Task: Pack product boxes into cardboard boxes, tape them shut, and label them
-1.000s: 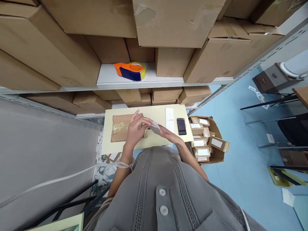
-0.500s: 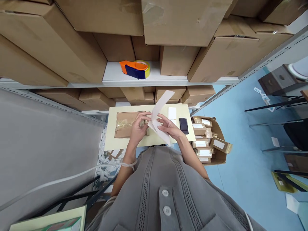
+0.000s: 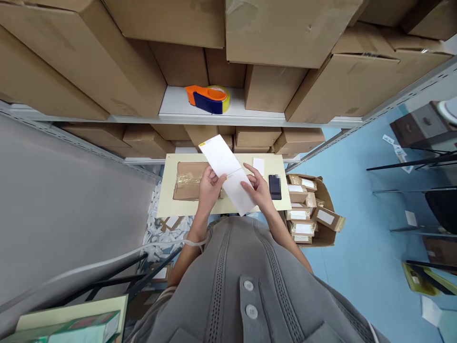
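Observation:
Both my hands hold a long white strip of label paper (image 3: 228, 174) above a small pale yellow table (image 3: 167, 202). My left hand (image 3: 210, 186) pinches its left edge near the middle. My right hand (image 3: 259, 188) grips its right edge, index finger raised. The strip runs diagonally from upper left to lower right. Under it, a flat brown cardboard parcel (image 3: 188, 181) with clear tape lies on the table's left half. A white label (image 3: 258, 166) and a dark phone (image 3: 274, 186) lie on the right half.
An orange and blue tape dispenser (image 3: 207, 98) sits on the white shelf (image 3: 178, 112) among big cardboard boxes. An open carton (image 3: 323, 209) of small labelled parcels stands on the blue floor at right. Paper scraps (image 3: 157, 228) lie left of the table.
The white strip was folded between my hands; it is now unfolded and held flat, stretched out diagonally. Both hands have stayed over the table, and the view has shifted slightly.

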The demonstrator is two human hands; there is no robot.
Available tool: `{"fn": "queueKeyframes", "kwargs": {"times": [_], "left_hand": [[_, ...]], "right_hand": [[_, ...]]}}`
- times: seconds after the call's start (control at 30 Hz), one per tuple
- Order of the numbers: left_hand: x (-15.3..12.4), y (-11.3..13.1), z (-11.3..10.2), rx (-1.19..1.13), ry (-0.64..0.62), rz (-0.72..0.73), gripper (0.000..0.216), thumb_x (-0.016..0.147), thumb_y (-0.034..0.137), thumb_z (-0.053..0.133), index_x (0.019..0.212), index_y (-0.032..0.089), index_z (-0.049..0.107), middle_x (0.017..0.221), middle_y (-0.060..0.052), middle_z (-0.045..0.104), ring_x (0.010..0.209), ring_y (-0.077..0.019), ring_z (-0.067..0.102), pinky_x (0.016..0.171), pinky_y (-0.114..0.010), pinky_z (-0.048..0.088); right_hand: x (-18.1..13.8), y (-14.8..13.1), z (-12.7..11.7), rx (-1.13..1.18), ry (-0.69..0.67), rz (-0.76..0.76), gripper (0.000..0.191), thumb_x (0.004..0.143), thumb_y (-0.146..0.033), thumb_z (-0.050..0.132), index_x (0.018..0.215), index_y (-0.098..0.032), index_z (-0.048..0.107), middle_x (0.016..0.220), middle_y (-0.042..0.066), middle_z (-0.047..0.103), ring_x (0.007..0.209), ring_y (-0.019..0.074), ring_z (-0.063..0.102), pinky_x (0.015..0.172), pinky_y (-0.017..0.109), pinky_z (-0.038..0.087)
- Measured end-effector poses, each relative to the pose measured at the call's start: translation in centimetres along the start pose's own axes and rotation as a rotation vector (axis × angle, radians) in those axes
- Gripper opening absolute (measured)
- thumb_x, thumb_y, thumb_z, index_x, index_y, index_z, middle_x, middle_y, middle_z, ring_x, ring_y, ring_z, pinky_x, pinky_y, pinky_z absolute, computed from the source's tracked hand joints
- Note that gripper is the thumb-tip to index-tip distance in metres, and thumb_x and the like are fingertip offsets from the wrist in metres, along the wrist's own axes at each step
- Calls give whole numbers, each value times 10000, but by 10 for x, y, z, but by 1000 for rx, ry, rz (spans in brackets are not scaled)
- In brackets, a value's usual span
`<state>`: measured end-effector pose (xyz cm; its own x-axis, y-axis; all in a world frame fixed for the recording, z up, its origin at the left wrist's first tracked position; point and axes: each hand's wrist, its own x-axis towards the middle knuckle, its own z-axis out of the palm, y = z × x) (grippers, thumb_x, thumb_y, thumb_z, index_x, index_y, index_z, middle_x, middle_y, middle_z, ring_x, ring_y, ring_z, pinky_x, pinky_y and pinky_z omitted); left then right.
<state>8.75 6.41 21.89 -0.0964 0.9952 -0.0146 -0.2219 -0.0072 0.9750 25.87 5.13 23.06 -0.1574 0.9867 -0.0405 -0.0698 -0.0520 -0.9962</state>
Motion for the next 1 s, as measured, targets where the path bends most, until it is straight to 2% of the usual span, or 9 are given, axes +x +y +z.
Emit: {"fn": "queueKeyframes", "kwargs": {"times": [0.13,0.2,0.27,0.33,0.43,0.5,0.67,0.9,1.0], "left_hand": [[-2,1,5,79,-5,45,486,794,416,711,1177,210,493,1079,-103,697,1001,-210,679,880,-369,538],[-3,7,10,216,103,171,614,790,427,718,1293,223,430,1170,-118,647,1097,-224,636,953,-404,504],[-3,18,16,423,232,359,701,773,427,742,1355,232,403,1296,-132,566,1256,-254,529,1075,-456,407],[-4,31,22,628,220,526,582,794,415,727,1299,243,495,1324,-109,554,1325,-268,460,1167,-506,269],[-4,49,31,754,23,656,229,882,374,630,1089,276,650,1132,-35,675,1181,-237,578,1206,-549,145],[-3,56,36,725,-29,681,152,908,360,592,1006,291,685,1005,-6,712,1055,-214,636,1209,-559,134],[-2,60,37,653,-23,695,122,897,374,611,901,295,704,860,21,713,906,-189,660,1190,-570,203],[-5,68,38,601,26,653,115,885,338,628,822,266,692,789,33,693,789,-156,637,1152,-515,287],[-4,67,39,535,74,593,156,902,345,599,825,234,678,813,13,688,807,-151,628,1061,-433,399]], "right_hand": [[3,-5,7,36,91,36,388,837,-535,623,1056,-219,677,845,34,720,718,174,651,644,286,515],[4,-9,9,-21,150,-10,367,826,-538,633,979,-210,691,850,38,725,765,185,658,673,290,516],[4,-15,9,-125,228,-72,360,831,-529,627,974,-205,695,838,35,721,794,190,650,699,294,510],[2,-21,9,-250,283,-126,360,855,-519,599,997,-204,698,838,33,715,797,188,633,723,300,502],[-2,-33,8,-407,284,-189,365,898,-512,544,1055,-217,691,912,36,712,804,184,608,766,311,494],[-5,-41,9,-480,254,-229,354,926,-497,509,1091,-235,681,974,41,708,824,189,608,797,320,492],[-9,-55,9,-606,183,-326,317,968,-446,460,1126,-271,672,1042,39,699,914,209,634,848,321,488],[-8,-69,9,-670,102,-328,333,987,-437,423,1162,-287,663,1084,40,692,995,223,635,865,317,481],[-6,-71,11,-674,96,-328,329,988,-429,425,1141,-277,673,1087,36,696,983,219,639,866,313,476]]}}
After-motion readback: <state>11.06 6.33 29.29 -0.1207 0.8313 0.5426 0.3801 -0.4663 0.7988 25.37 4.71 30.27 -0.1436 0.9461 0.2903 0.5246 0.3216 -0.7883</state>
